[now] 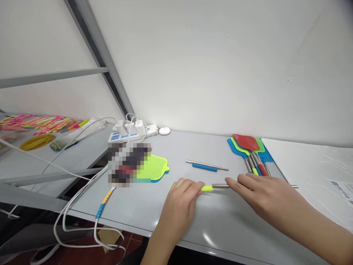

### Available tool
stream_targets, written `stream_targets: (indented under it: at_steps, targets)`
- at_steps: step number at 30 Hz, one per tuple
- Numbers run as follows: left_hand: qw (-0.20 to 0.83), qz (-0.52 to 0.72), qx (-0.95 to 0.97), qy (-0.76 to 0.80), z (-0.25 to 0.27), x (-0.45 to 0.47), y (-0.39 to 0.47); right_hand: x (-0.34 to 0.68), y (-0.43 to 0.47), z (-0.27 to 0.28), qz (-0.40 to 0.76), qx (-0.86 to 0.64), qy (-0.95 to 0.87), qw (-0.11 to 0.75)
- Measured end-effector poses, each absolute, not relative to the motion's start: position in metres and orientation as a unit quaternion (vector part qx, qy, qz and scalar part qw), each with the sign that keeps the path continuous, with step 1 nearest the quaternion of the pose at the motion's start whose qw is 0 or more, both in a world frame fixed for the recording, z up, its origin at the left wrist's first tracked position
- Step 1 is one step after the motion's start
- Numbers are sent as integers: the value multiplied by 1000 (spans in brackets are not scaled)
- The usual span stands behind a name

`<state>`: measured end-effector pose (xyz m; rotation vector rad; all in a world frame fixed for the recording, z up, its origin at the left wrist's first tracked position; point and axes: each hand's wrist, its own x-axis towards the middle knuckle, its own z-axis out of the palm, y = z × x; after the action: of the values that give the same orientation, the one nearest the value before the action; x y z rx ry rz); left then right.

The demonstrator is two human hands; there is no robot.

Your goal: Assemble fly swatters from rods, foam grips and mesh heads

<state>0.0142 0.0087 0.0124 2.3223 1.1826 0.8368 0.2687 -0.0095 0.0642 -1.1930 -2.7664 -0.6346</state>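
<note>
My left hand [179,202] is closed around a yellow-green handle sleeve [207,188]. A metal rod [220,186] meets the sleeve's right end, and my right hand [263,193] grips it, with the rod's far end sticking out beyond the wrist. Just behind the hands, another metal rod [205,164] lies beside a blue handle sleeve [204,167] on the table. Left of these are a yellow-green swatter head [160,165] and a blue one under it. Several fly swatters [246,142] with red, green, yellow and blue heads lie piled behind my right hand.
A power strip [150,129] with white chargers stands at the back left, near a round white device [164,131]. White cables [82,188] hang over the front edge. A blurred dark object lies beside them. White plastic sheeting [311,162] covers the right side; a metal frame [99,55] rises left.
</note>
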Motion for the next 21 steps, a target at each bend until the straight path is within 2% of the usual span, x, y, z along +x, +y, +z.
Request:
stream_targets:
  at_steps: [7,11,17,21]
  targets:
    - [225,307,820,427,11,6,9,245,-13,75,-218,-370,-901,54]
    - [267,316,827,381,19,14,2,230,-12,76,-172,-354,-916,75]
    - [257,355,830,346,30,7,-10,240,-18,74,-143,-396,-901,102]
    - [336,393,782,348,40,-5,-18,249,-33,72,-94,-414,-902,83]
